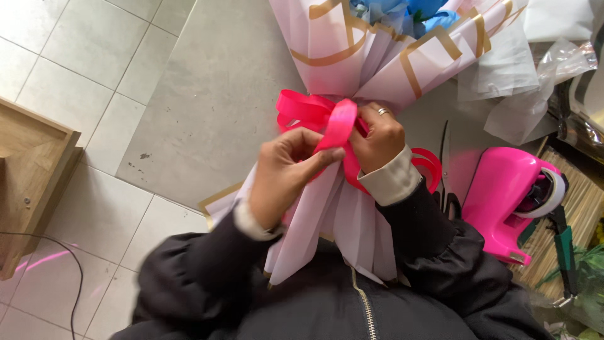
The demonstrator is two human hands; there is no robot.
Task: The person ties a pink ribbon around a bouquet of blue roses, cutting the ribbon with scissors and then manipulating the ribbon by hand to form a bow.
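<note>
Far left of the bouquet [377,56] stands a pale wooden box [31,182] on glossy square floor tiles [88,56], a thin black cable [63,264] curling past it; the bouquet itself lies on a matte grey desk [214,107], its wrap a smooth lilac-white paper with broad gold lines, pleated into a narrow waist, blue blooms showing at its top. At that waist sits the satin pink ribbon [308,110], looped and shiny; the left hand [286,173] has its fingers [324,157] pinched together on a flat ribbon loop, and the right hand [377,135], a ring on one finger, is curled shut against the knot beside it. Right of the bouquet lie dark scissors [445,164], then a rounded glossy pink tape dispenser [509,201]; crinkled clear cellophane [535,82] lies above the dispenser.
</note>
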